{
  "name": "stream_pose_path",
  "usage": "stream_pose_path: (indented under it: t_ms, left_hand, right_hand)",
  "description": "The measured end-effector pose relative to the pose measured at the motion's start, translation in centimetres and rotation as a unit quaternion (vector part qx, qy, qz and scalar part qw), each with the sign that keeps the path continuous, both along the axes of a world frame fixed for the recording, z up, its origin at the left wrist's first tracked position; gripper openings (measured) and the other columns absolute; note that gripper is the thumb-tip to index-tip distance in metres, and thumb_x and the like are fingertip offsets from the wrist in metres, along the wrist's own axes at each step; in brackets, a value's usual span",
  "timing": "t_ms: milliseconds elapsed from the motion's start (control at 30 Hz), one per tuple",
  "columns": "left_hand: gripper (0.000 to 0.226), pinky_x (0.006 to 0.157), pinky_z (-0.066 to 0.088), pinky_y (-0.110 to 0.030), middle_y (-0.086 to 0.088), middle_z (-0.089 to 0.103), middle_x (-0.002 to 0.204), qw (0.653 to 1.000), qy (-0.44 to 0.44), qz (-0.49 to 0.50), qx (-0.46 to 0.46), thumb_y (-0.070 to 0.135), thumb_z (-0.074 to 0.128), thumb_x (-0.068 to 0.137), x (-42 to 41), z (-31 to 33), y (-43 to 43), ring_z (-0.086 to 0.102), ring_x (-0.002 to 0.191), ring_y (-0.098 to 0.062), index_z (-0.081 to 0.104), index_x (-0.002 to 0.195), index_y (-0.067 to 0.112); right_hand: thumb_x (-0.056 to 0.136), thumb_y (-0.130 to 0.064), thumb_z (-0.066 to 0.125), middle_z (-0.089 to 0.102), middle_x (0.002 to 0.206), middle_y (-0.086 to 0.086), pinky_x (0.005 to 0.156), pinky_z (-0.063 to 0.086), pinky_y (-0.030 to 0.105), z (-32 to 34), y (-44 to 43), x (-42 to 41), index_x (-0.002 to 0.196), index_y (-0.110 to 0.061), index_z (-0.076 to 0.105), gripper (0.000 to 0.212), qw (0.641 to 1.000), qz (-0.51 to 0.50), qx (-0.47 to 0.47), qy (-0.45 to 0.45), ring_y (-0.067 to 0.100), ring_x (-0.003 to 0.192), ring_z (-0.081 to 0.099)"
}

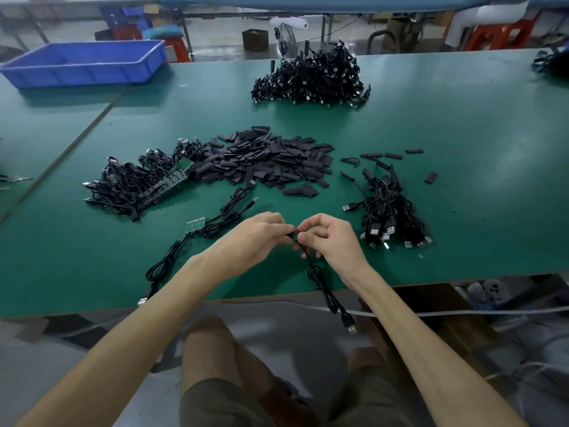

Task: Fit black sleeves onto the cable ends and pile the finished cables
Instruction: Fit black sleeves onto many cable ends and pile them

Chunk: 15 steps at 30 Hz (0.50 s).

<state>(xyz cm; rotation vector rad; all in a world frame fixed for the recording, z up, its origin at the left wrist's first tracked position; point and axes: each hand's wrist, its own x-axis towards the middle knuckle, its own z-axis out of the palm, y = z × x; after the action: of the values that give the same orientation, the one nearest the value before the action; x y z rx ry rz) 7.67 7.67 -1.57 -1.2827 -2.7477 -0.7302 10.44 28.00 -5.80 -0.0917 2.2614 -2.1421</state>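
Note:
My left hand (258,238) and my right hand (329,238) meet over the green table's (462,134) front edge, both pinching a black sleeve (294,237) at the end of a black cable (323,288). The cable hangs down past the edge, its USB plug (351,326) dangling. A heap of loose black sleeves (271,158) lies in the middle. Cables with small green boards (135,183) are piled to its left. A pile of cables (391,214) lies to the right of my hands.
Two loose cables joined to a green board (194,226) lie left of my hands. A large cable pile (311,77) sits at the far side. A blue tray (83,63) stands at the back left. Stray sleeves (431,177) lie to the right.

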Motion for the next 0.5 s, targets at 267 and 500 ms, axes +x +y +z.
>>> stream_pose_path:
  t_ms: [267, 500]
  left_hand:
    - [0.018, 0.079, 0.05, -0.039, -0.004, 0.059, 0.089, 1.0, -0.005, 0.0, 0.004, 0.006, 0.059, 0.101, 0.28, -0.29, 0.58, 0.058, 0.083, -0.022, 0.072, 0.114, 0.006]
    - [0.02, 0.077, 0.053, -0.042, -0.005, 0.061, 0.09, 1.0, 0.008, -0.001, 0.026, 0.003, 0.059, 0.099, 0.32, -0.58, 0.43, 0.06, 0.082, -0.021, 0.072, 0.114, 0.008]
  right_hand:
    - [0.089, -0.013, 0.079, 0.079, 0.076, 0.007, 0.051, 0.044, 0.016, -0.08, 0.03, 0.04, 0.091, -0.014, 0.067, 0.012, 1.0, -0.011, 0.005, 0.008, 0.013, 0.06, 0.07]
    - [0.088, -0.014, 0.079, 0.078, 0.077, 0.009, 0.049, 0.044, 0.019, -0.29, -0.17, -0.11, 0.09, -0.014, 0.065, 0.015, 1.0, -0.007, 0.013, 0.004, 0.014, 0.058, 0.068]
